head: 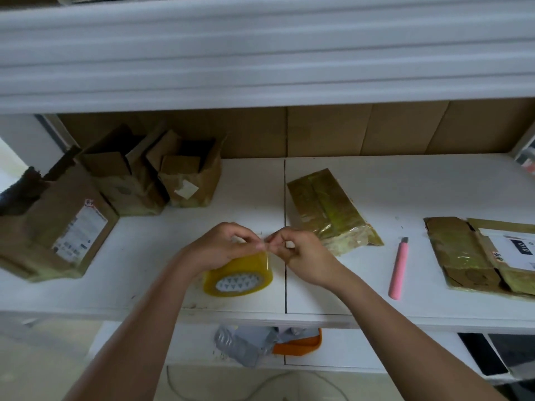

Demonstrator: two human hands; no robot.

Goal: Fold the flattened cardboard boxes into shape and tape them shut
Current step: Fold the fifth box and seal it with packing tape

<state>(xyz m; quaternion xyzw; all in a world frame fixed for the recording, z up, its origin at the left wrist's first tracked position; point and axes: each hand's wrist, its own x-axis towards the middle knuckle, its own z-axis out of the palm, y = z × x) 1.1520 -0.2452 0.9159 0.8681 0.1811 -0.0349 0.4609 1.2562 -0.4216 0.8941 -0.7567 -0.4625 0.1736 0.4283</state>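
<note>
A yellow tape roll (238, 277) stands on its edge on the white shelf (376, 285), near the front. My left hand (223, 247) rests on top of the roll and grips it. My right hand (301, 256) is just right of it, fingertips pinched at the roll's top edge beside my left fingertips. Whether a tape end is between them I cannot tell. A flattened cardboard box (330, 209) wrapped in old tape lies right of centre. Another flattened box (477, 256) with a white label lies at the far right.
A pink utility knife (399, 267) lies between the two flattened boxes. Three folded-up open boxes (58, 224) (124, 175) (191, 172) stand at the left. Cardboard sheets (376, 128) line the back. An upper shelf (260, 53) overhangs. Grey bags (249, 342) lie on the lower shelf.
</note>
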